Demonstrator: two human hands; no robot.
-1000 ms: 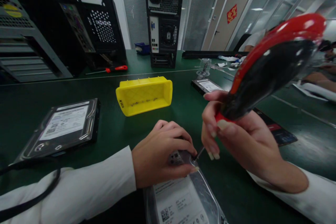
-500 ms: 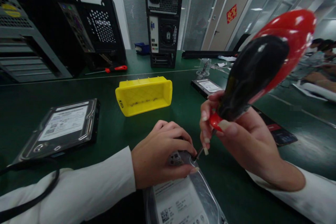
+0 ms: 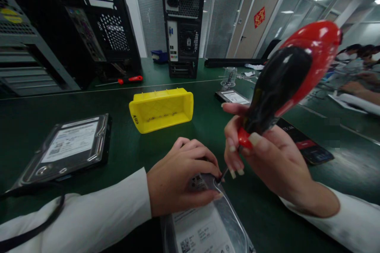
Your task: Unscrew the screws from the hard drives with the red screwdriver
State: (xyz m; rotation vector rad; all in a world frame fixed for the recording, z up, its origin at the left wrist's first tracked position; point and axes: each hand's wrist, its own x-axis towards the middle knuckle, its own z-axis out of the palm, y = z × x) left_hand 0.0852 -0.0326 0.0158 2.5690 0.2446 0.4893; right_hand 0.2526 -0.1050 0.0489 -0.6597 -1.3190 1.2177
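Note:
A silver hard drive (image 3: pixel 204 229) with a white label lies at the front edge of my view. My left hand (image 3: pixel 187 176) is wrapped over its far end, thumb on the top face and fingers round the far side. In my right hand (image 3: pixel 267 158) is a screwdriver (image 3: pixel 285 83) with a fat red and black handle, tilted up to the right. Its thin shaft runs down to the drive's far right corner, beside my left fingertips. Whether the tip sits in a screw is too small to tell.
A yellow bin (image 3: pixel 163 114) holding several small screws stands ahead. Another hard drive (image 3: pixel 71 146) lies left, a third hard drive (image 3: pixel 233 97) beyond my right hand. A phone (image 3: pixel 308 142) lies right. Computer cases (image 3: pixel 182 35) and a second screwdriver (image 3: pixel 130 80) are at the back.
The screwdriver's handle has swung a little left and down, and the fingers of my right hand have shifted on it. My left hand still rests on the drive.

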